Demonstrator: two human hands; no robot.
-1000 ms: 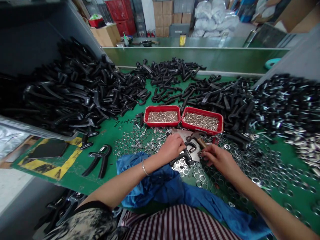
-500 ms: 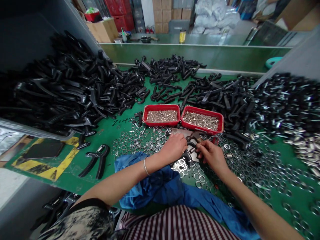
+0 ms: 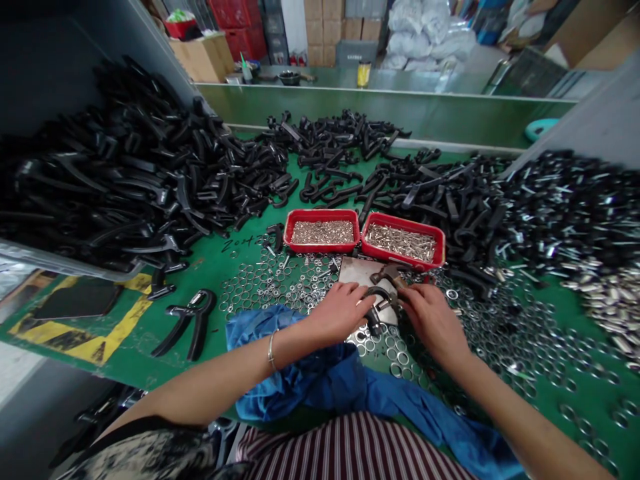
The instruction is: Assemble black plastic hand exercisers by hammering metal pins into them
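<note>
One black hand exerciser (image 3: 373, 325) sits in the left hand (image 3: 343, 310), which is closed on it; its curved head and coil spring (image 3: 384, 304) jut past the fingertips, towards the right hand (image 3: 434, 322). That right hand's fingers bend narrowly over the handle of a hammer (image 3: 385, 273), though whether they clasp it cannot be told. Under the exerciser's head and the hammer lies a metal plate (image 3: 353, 269). Loose metal rings (image 3: 397, 357) lie just below the grip, blue cloth (image 3: 310, 380) below the left wrist, and two red trays (image 3: 383, 256) beyond both hands.
</note>
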